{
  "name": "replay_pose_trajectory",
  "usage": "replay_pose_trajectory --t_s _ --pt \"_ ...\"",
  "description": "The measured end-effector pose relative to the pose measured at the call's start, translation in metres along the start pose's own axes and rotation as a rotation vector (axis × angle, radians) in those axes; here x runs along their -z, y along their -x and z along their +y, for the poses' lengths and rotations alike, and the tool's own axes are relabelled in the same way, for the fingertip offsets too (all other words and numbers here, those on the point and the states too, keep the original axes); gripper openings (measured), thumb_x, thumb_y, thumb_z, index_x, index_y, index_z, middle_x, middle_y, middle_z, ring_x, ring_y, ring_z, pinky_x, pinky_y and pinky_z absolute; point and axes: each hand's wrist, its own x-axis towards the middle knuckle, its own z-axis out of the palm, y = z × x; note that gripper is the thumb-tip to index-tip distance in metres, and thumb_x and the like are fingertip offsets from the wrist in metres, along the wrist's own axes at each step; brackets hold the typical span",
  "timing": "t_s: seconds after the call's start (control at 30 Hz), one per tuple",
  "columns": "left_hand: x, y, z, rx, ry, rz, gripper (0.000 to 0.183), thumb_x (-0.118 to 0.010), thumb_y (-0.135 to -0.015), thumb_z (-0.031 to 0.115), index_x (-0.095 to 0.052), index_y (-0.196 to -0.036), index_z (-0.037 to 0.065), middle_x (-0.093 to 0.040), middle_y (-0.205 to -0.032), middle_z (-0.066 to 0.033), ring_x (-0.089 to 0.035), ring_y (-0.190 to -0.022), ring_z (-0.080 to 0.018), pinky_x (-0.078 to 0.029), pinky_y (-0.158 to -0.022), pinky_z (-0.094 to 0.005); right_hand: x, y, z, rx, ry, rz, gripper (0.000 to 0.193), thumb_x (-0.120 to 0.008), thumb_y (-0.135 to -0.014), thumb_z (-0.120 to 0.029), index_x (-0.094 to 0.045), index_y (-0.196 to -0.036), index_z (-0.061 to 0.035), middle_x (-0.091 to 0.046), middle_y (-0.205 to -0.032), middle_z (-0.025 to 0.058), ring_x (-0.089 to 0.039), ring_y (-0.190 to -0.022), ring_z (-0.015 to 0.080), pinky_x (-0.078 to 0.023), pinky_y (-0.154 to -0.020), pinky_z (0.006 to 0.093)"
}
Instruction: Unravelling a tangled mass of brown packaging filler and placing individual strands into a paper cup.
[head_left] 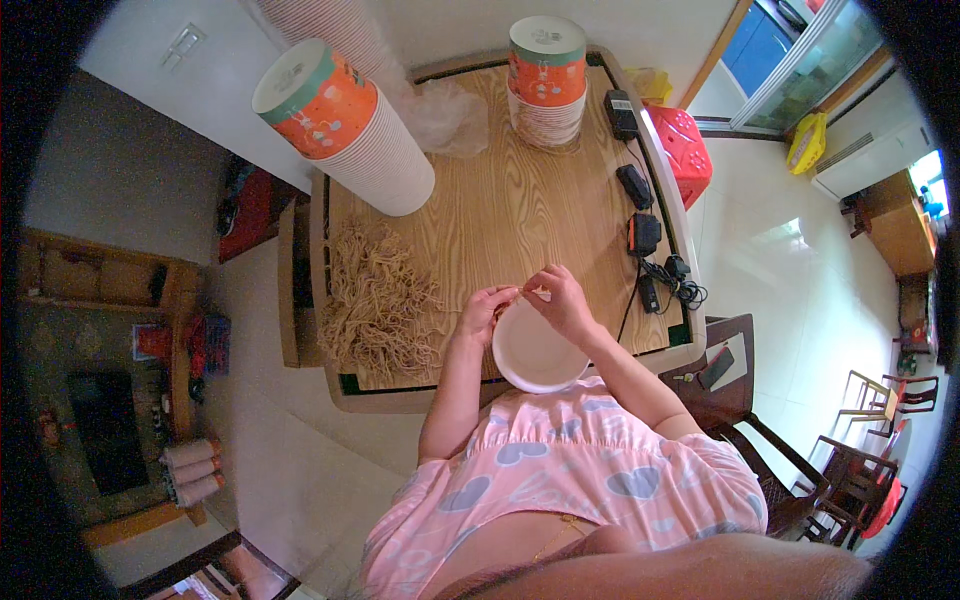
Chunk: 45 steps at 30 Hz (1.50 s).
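A white-lined paper tub is tipped with its open mouth toward me at the near edge of the table, close to my lap. My left hand is closed at the tub's far left side, its fingers at the wall. Over the far rim my right hand pinches with thumb and forefinger, close to the left fingertips. Whatever lies between those fingertips is too small to make out. A loose heap of tan cords lies left of my hands.
A tall stack of upturned orange-and-teal tubs stands back left; a shorter stack stands at the far edge. Clear plastic wrapping lies between them. Black adapters and cables run along the right edge, near a red stool.
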Motion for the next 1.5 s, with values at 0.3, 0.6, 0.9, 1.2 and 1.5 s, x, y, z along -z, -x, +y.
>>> replay_pose_trajectory --t_s 0.3,0.6,0.9,1.2,1.5 --pt "0.01 -0.006 -0.005 -0.027 -0.001 -0.05 0.011 -0.059 -0.077 0.012 -0.061 -0.086 0.005 -0.062 -0.071 -0.003 -0.058 -0.059 -0.0109 -0.047 -0.053 -0.022 -0.004 -0.001 -0.003 0.044 0.101 0.032 0.007 -0.063 -0.068 -0.014 -0.06 -0.069 -0.0074 -0.053 -0.075 0.009 -0.051 -0.078 0.028 -0.042 -0.069 0.0378" --pt "0.0 -0.004 -0.004 -0.14 -0.141 0.092 0.009 -0.062 -0.077 0.01 -0.063 -0.08 0.002 -0.061 -0.072 -0.0018 -0.055 -0.061 -0.0077 -0.045 -0.057 -0.0192 -0.013 0.0 -0.003 0.065 0.307 0.079 0.009 -0.063 -0.067 -0.017 -0.059 -0.069 -0.0095 -0.053 -0.075 0.006 -0.051 -0.079 0.024 -0.037 -0.069 0.0368" --pt "-0.002 -0.007 -0.008 -0.31 -0.469 0.184 0.01 -0.063 -0.076 0.01 -0.064 -0.082 0.003 -0.059 -0.07 0.0004 -0.051 -0.062 -0.0058 -0.042 -0.056 -0.0196 -0.009 -0.022 0.026 -0.247 -0.11 -0.211 0.011 -0.058 -0.072 -0.015 -0.056 -0.073 -0.0043 -0.054 -0.069 0.0037 -0.051 -0.065 0.0166 -0.041 -0.057 0.0292" --pt "-0.005 -0.014 -0.015 -0.516 -0.684 0.221 0.012 -0.068 -0.07 0.012 -0.065 -0.079 0.004 -0.058 -0.066 -0.0008 -0.049 -0.057 -0.0063 -0.042 -0.054 -0.0224 0.0 -0.036 0.035 -0.559 -0.383 -0.507 0.021 -0.049 -0.078 -0.022 -0.059 -0.075 -0.0035 -0.053 -0.068 0.0016 -0.048 -0.066 0.011 -0.039 -0.059 0.0252" --pt "-0.003 -0.014 -0.017 -0.655 -0.814 0.318 0.01 -0.064 -0.073 0.007 -0.062 -0.083 0.004 -0.06 -0.077 -0.0007 -0.052 -0.065 -0.0084 -0.043 -0.06 -0.0231 -0.005 -0.039 0.04 -0.519 -0.516 -0.576 0.021 -0.051 -0.079 -0.022 -0.06 -0.077 -0.0031 -0.055 -0.071 0.0009 -0.049 -0.067 0.0105 -0.039 -0.06 0.0235"
